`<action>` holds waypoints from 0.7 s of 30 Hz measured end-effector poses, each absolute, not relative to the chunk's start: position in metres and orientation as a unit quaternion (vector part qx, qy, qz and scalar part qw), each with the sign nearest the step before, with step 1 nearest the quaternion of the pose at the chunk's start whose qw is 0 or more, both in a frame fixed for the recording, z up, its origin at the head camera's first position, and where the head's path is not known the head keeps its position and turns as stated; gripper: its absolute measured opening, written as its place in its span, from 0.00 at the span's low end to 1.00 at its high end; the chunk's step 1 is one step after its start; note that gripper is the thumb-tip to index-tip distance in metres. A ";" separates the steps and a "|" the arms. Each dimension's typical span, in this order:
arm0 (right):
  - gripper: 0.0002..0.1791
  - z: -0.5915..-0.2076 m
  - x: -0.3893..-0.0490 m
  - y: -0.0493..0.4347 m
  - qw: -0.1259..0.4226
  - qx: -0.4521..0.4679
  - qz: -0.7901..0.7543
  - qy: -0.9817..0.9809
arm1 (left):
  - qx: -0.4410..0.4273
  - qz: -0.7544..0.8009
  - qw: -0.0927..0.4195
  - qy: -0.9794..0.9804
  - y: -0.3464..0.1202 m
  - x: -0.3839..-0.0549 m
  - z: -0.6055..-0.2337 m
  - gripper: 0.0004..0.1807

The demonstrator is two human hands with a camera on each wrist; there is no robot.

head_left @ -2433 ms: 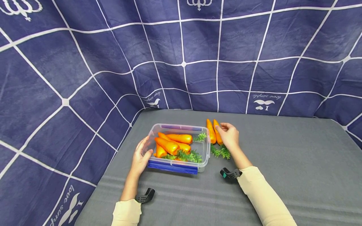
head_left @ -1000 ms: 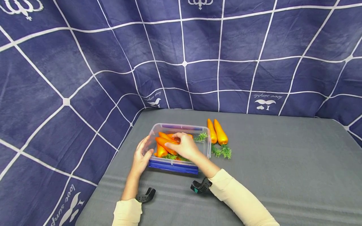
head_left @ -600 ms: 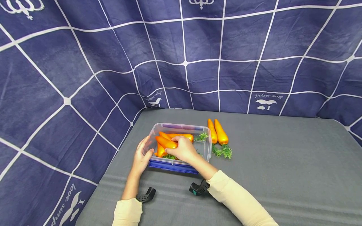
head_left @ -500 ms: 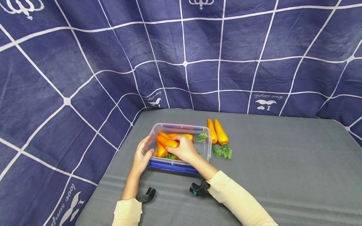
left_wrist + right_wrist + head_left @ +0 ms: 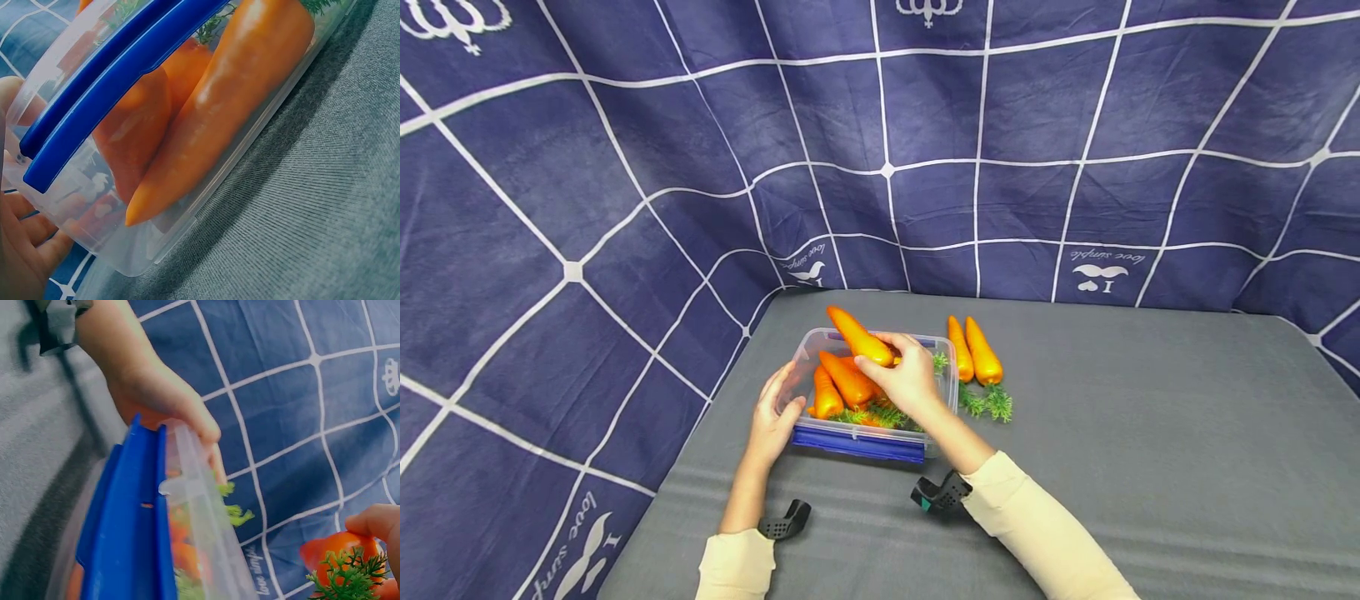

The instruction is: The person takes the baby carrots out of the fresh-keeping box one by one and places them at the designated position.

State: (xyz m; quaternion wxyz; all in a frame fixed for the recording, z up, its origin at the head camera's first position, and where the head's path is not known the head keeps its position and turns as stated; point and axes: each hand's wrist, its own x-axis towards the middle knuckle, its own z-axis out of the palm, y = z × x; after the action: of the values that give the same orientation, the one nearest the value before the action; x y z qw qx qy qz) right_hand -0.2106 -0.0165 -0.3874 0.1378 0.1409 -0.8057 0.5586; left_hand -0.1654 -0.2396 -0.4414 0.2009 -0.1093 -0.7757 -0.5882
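The box stands on the table, my left hand against its left end. My right hand holds one carrot above it, over the inner carrots in its left part. Just right of the box, two outer carrots lie side by side, their leaves nearest me. Behind and left of the box hangs a cloth.

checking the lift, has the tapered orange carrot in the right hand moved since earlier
Yes: in the head view, the carrot moved up, its tip now above the clear plastic box.
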 end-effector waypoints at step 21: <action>0.26 -0.384 -0.228 0.056 0.206 0.054 0.570 -0.793 | -0.112 -0.606 0.200 -0.761 -0.251 -0.178 -0.470 0.31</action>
State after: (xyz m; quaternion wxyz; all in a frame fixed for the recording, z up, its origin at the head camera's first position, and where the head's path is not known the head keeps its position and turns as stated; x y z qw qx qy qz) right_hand -0.2283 0.0561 -0.3836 0.2057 0.0542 -0.7935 0.5702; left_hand -0.1784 -0.2513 -0.4697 0.1997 -0.1122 -0.7615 -0.6063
